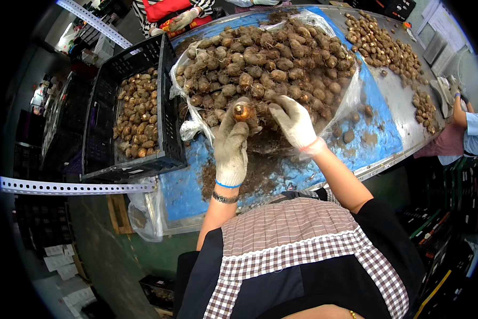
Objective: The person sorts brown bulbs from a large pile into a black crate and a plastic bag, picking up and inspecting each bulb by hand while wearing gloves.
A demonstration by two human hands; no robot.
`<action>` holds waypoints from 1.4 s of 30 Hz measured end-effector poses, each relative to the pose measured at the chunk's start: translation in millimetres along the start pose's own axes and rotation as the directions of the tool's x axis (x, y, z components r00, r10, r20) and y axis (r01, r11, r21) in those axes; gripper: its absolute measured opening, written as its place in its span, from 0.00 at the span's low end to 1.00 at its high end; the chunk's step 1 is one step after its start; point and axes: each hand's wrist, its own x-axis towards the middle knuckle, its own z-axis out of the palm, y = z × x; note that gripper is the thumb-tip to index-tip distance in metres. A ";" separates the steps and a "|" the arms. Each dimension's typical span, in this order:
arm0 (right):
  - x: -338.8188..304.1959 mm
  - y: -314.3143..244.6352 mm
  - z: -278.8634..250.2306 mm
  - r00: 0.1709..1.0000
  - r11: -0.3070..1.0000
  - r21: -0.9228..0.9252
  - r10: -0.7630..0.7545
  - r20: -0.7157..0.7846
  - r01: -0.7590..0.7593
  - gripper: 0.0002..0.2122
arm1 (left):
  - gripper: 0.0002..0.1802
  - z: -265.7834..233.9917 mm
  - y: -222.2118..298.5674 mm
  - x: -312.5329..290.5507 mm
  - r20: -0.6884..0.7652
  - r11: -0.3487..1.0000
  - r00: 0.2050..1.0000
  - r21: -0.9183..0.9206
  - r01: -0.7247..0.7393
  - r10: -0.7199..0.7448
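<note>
Both my hands wear off-white knit gloves. My left hand [232,146] is closed round a small taro corm [243,111], its orange-brown cut end facing up and dry roots hanging at its right side. To the right, my right hand [292,122] is partly open with its fingers apart, close to those roots; whether the fingertips touch them I cannot tell. Just beyond both hands lies a big heap of hairy brown taro corms [271,64] on a clear plastic sheet [350,98]. Loose soil and root scraps [236,178] lie below my hands.
A black crate [167,122] partly filled with cleaner corms [138,114] stands at the left. Blue sheeting [379,114] covers part of the metal table [401,106], where more corms [385,45] lie at the far right. Co-workers' gloved hands [183,20] show across the table.
</note>
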 end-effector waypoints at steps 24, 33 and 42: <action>3.0 -46.6 -9.1 0.988 0.989 0.134 0.036 0.150 -0.056 0.13 | 0.29 10.8 3.1 -5.9 0.067 0.657 0.969 0.723 -0.212 0.240; -7.9 -40.6 13.3 0.956 0.835 0.468 0.277 0.098 -0.290 0.16 | 0.32 13.7 24.4 -6.4 0.133 0.307 0.983 0.937 -0.166 0.124; -4.8 -20.2 1.6 0.896 0.699 0.583 0.426 0.125 -0.414 0.19 | 0.33 7.4 -2.0 -12.3 0.080 0.846 0.988 0.510 -0.154 0.132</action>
